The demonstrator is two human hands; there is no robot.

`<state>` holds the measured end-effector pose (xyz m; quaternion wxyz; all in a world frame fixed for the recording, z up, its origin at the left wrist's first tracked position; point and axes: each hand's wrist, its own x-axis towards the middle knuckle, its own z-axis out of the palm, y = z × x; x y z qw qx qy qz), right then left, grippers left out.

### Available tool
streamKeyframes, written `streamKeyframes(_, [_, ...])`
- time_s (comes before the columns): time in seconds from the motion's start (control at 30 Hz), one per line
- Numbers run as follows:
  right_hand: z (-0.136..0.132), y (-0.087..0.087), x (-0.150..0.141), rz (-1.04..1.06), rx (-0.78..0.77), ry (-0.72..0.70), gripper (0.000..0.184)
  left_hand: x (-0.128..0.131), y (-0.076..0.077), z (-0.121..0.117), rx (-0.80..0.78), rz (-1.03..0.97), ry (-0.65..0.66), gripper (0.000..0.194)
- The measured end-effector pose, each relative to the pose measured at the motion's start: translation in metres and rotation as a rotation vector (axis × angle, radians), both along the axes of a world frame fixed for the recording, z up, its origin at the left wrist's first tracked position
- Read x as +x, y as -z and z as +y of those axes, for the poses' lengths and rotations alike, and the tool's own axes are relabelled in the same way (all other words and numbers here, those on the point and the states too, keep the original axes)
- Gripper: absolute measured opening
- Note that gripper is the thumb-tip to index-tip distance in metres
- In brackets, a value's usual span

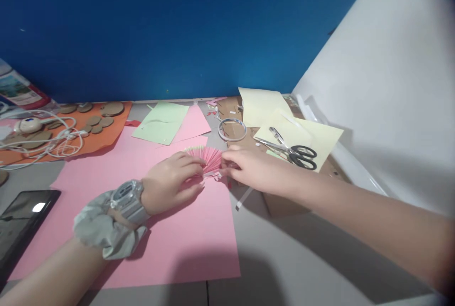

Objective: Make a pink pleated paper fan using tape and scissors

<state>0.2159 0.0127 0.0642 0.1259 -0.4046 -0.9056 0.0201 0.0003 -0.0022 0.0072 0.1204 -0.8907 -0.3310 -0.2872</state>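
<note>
A pleated paper fan (212, 160), pink with a pale yellow-green part at its left, is spread between my hands over a large pink sheet (185, 230). My left hand (174, 180) closes on the fan's left side, with a watch and a grey scrunchie on that wrist. The fan's right edge is pinched between the thumb and fingers of my right hand (245, 166). A thin white strip (244, 199) lies below my right hand. Just beyond the hands is a roll of clear tape (232, 129).
Scissors (291, 149) with black handles lie on pale yellow paper (320, 135) and cardboard at the right. A green sheet (163, 123) sits behind the fan. At the left are a phone (24, 225), tangled white cables (69, 135), orange paper (106, 137) and a bottle (23, 88).
</note>
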Motion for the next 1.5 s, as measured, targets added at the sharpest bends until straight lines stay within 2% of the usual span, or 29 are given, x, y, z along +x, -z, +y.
streamKeyframes(0.07, [-0.004, 0.007, 0.002, 0.062, -0.022, 0.010, 0.018, 0.001, -0.001, 0.001, -0.083, -0.089, 0.002, 0.019])
streamKeyframes(0.17, [-0.010, 0.016, 0.005, 0.154, 0.010, 0.057, 0.018, 0.005, 0.002, 0.007, -0.112, -0.166, -0.009, 0.021])
streamKeyframes(0.33, [-0.018, 0.035, 0.005, 0.178, 0.157, 0.141, 0.018, 0.012, 0.007, 0.014, -0.114, -0.222, -0.033, 0.019])
streamKeyframes(0.5, [-0.015, 0.049, 0.003, 0.156, 0.264, 0.149, 0.019, 0.012, 0.007, 0.016, -0.141, -0.236, -0.026, 0.019])
streamKeyframes(1.17, [0.001, 0.061, 0.003, 0.054, 0.480, 0.165, 0.022, 0.013, 0.006, 0.017, -0.125, -0.203, -0.056, 0.014])
streamKeyframes(1.5, [-0.001, 0.060, 0.004, 0.059, 0.465, 0.183, 0.021, 0.013, 0.005, 0.016, -0.119, -0.189, -0.061, 0.014])
